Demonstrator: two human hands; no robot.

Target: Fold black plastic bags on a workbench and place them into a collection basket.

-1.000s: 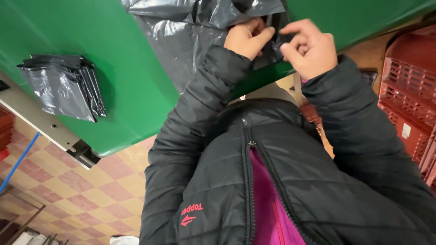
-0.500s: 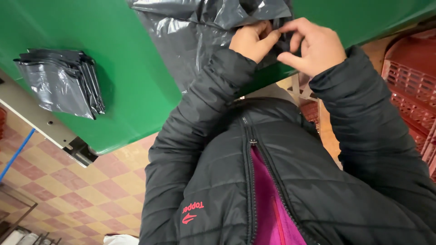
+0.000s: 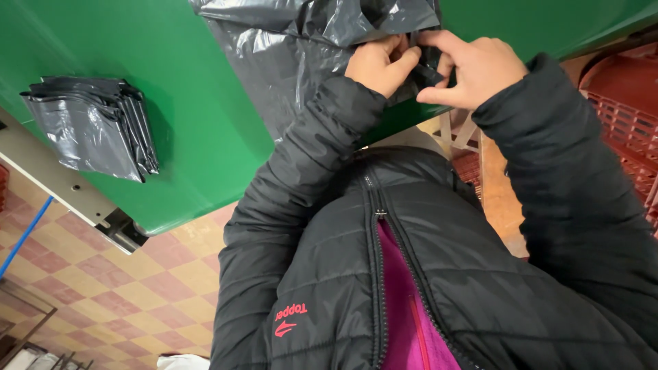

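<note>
Both the left hand (image 3: 375,63) and the right hand (image 3: 473,68) pinch the crumpled black plastic bag (image 3: 301,41) at the near edge of the green table (image 3: 192,116). A folded stack of black plastic bags (image 3: 92,127) lies near the table's left edge.

Both arms, sleeved in a black quilted jacket, are reaching up and away from the chest, bending at the elbows and converging near the top of the view. The left hand (image 3: 378,65) is curling into a loose fist, knuckles facing the camera, its fingers (image 3: 401,49) pinching closed. The right hand (image 3: 473,68) is meeting it from the other side (the two are touching at the fingertips), with the index finger stretching toward the left hand and the thumb tucking underneath. Both wrists are emerging just past the jacket cuffs.
</note>
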